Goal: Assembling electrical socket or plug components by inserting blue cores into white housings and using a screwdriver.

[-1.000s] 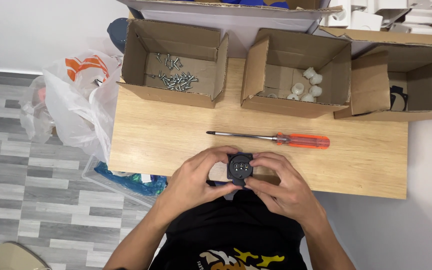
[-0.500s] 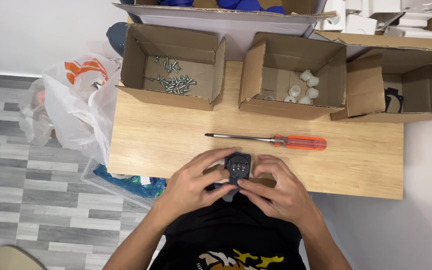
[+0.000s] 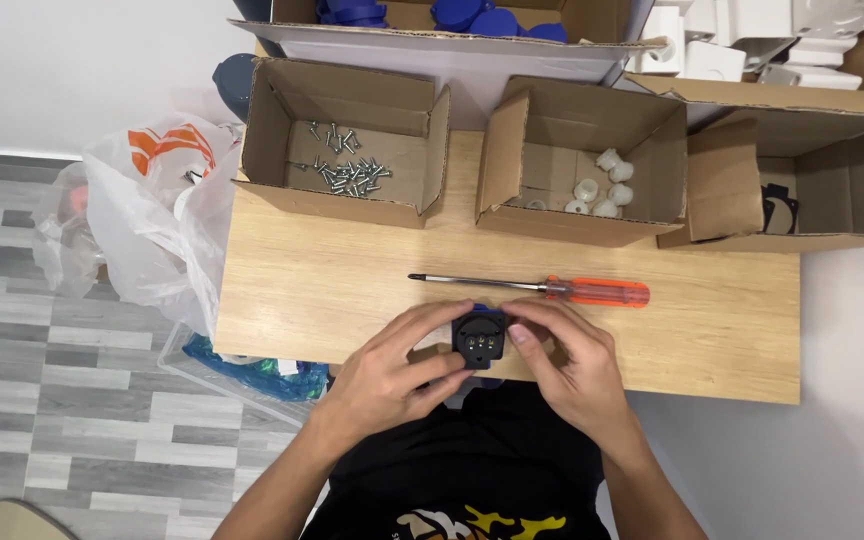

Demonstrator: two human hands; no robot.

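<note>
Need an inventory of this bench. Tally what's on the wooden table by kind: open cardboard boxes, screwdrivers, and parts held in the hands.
Open cardboard boxes: 3, one with screws, one with white parts, one at the right edge
Screwdrivers: 1, orange handle
Held parts: 1, a black and blue round part between the left hand and right hand
Total: 5

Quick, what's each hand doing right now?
Left hand: closed on the small black and blue part.
Right hand: closed on the same part.
</note>
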